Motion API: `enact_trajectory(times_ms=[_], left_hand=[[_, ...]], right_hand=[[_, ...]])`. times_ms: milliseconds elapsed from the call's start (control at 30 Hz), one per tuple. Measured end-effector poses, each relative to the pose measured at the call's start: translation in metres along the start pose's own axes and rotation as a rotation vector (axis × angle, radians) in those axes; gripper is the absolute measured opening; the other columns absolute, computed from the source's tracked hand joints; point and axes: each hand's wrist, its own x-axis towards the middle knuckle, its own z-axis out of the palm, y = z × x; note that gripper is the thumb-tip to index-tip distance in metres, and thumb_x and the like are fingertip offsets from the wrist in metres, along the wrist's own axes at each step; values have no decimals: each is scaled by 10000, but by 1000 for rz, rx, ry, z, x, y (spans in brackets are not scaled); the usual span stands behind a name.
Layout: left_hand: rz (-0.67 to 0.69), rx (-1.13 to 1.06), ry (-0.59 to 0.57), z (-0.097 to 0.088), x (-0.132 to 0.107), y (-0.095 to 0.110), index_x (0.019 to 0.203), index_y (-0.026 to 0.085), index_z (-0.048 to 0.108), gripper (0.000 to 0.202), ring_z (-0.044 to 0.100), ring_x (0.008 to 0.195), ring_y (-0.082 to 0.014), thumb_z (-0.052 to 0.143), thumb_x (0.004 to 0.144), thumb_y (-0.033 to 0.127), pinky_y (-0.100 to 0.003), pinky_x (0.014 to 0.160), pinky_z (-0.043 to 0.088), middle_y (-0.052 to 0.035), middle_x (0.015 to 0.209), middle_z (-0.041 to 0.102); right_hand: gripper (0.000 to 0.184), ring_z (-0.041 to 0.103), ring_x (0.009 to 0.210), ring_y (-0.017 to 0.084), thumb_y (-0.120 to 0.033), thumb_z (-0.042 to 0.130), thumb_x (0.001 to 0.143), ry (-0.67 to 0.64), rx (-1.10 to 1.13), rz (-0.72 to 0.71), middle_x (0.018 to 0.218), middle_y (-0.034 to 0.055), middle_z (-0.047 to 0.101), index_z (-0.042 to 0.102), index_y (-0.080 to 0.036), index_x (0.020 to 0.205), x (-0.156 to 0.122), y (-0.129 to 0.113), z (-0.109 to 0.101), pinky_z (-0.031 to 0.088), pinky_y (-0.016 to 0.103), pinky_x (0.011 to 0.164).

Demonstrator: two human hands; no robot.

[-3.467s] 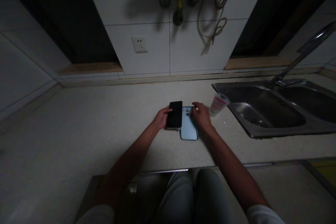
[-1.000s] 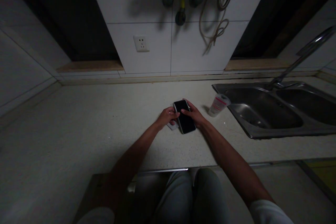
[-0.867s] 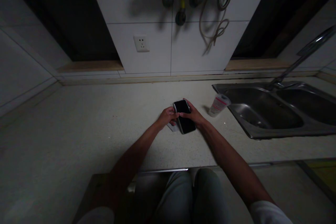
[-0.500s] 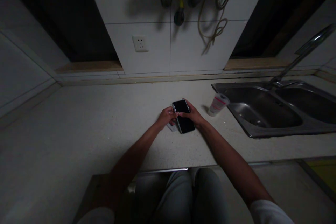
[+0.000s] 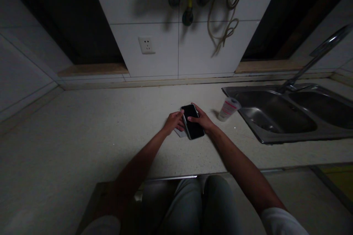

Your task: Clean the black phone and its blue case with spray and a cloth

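Observation:
A smartphone (image 5: 195, 129) with a dark screen is held between my two hands, low over the pale countertop (image 5: 91, 117). My right hand (image 5: 203, 119) wraps its right side, the thumb lying across the screen. At the phone's left edge, my left hand (image 5: 174, 121) is closed, its thumb at the upper left rim and its other fingers curled partly beneath. A flat, light grey piece (image 5: 180, 133) shows under the left fingers and the phone; I cannot make out what it is.
A clear plastic cup (image 5: 228, 109) with pink print stands tilted-looking to the right of my hands. Beyond it is a double steel sink (image 5: 261, 140) with a curved tap (image 5: 317, 55). Behind the counter, the tiled wall carries a socket (image 5: 146, 45), pipes and a hanging cord (image 5: 228, 33).
My left thumb has moved from the screen's middle up to the phone's upper left edge, away from the right thumb. The phone and my right hand have stayed nearly still.

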Motion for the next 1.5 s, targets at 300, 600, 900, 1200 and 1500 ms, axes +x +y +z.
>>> enact_trajectory(times_ms=[300, 600, 900, 1200, 1500], left_hand=[[52, -20, 68, -8, 6, -2, 917, 158, 592, 485, 623, 467, -142, 714, 778, 607, -233, 429, 509, -21, 623, 650], [18, -7, 125, -3, 6, -4, 866, 161, 581, 467, 599, 417, -142, 699, 794, 607, -234, 419, 491, -9, 543, 621], [57, 122, -47, 6, 0, -5, 929, 167, 570, 518, 599, 439, -109, 772, 726, 599, -222, 424, 491, 11, 681, 645], [-23, 289, -296, 10, -10, -2, 737, 142, 588, 540, 610, 466, -95, 759, 707, 653, -197, 442, 472, -43, 656, 688], [-74, 275, -199, 12, -11, -1, 647, 158, 526, 443, 589, 406, -106, 758, 794, 506, -193, 397, 441, 10, 512, 602]], right_hand=[[1069, 653, 973, 230, -373, 892, 579, -76, -185, 8, 1208, 42, 682, 402, -257, 1521, 3, 2, -5, 525, 380, 888], [971, 655, 944, 229, -379, 894, 572, -58, -240, -23, 1118, 39, 698, 487, -226, 1441, 8, 11, -6, 532, 373, 852], [713, 647, 727, 178, -413, 904, 533, 202, 23, -12, 877, -6, 703, 606, -223, 1153, 10, 6, 2, 546, 320, 695], [646, 621, 623, 154, -405, 916, 512, 360, 236, -17, 767, -32, 675, 591, -217, 1037, 13, 5, 4, 555, 305, 601], [589, 622, 660, 152, -370, 922, 517, 331, 271, -38, 775, -38, 676, 600, -216, 985, 14, 5, 4, 538, 298, 637]])
